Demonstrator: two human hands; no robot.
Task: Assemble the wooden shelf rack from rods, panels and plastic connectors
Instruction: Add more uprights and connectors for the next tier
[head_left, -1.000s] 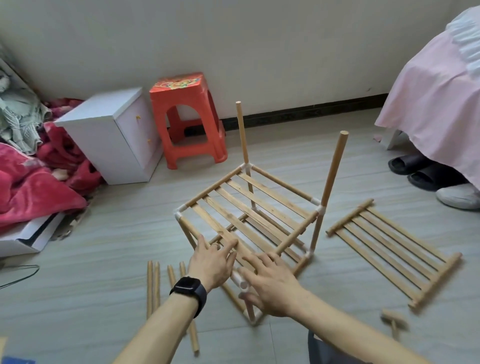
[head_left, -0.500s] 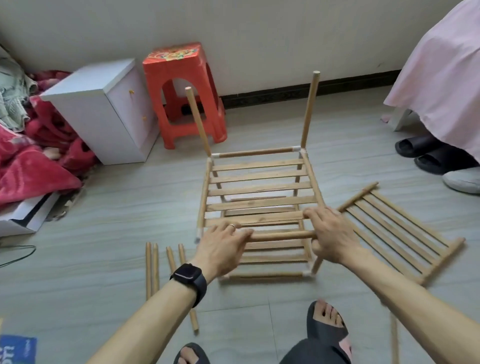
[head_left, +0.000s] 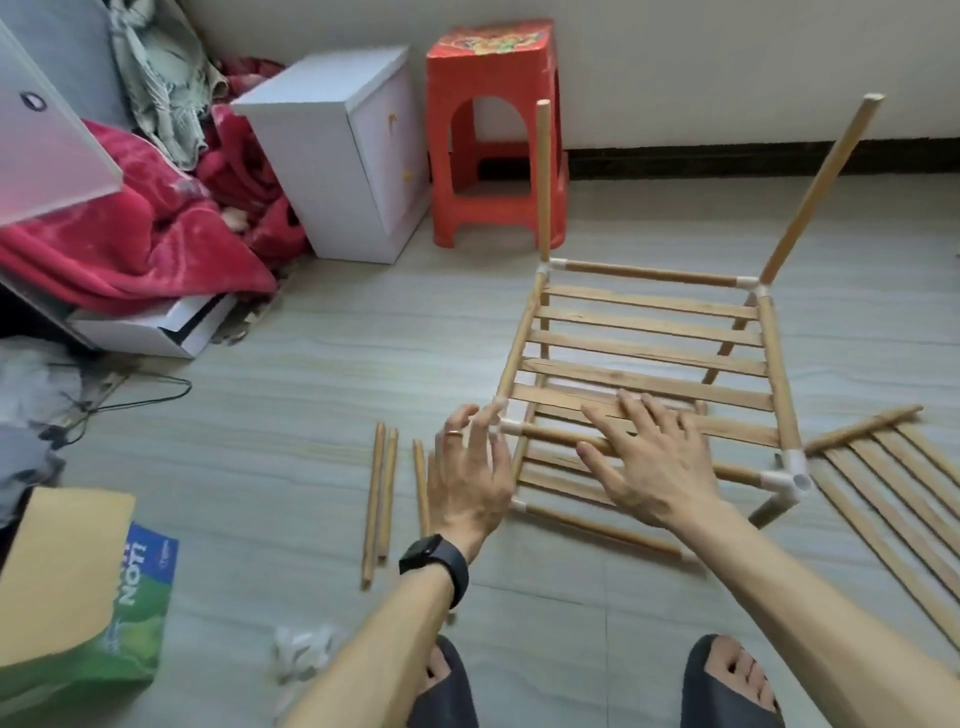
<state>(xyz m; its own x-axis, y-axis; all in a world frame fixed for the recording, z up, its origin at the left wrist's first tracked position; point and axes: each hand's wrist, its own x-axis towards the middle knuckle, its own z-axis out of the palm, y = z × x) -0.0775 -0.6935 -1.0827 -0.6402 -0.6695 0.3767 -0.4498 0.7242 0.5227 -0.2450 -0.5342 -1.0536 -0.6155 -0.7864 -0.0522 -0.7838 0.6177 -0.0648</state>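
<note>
- The shelf rack (head_left: 649, 332) stood on the floor as half a second before, two upright rods rising from its far corners.
- A white cabinet (head_left: 311, 156) and a red stool (head_left: 488, 57) stood behind the rack.
- A loose slatted panel (head_left: 860, 430) lay just right of the rack.
- Loose rods (head_left: 374, 493) lay left of it.
- The right hand (head_left: 649, 462), earlier curled round the rack's front rod (head_left: 545, 435), now lay flat over it, fingers straight.
- The left hand (head_left: 470, 483) had released that rod too, its fingers spread beside the rack's near-left corner.
- A white connector (head_left: 789, 475) capped the near-right corner.
</note>
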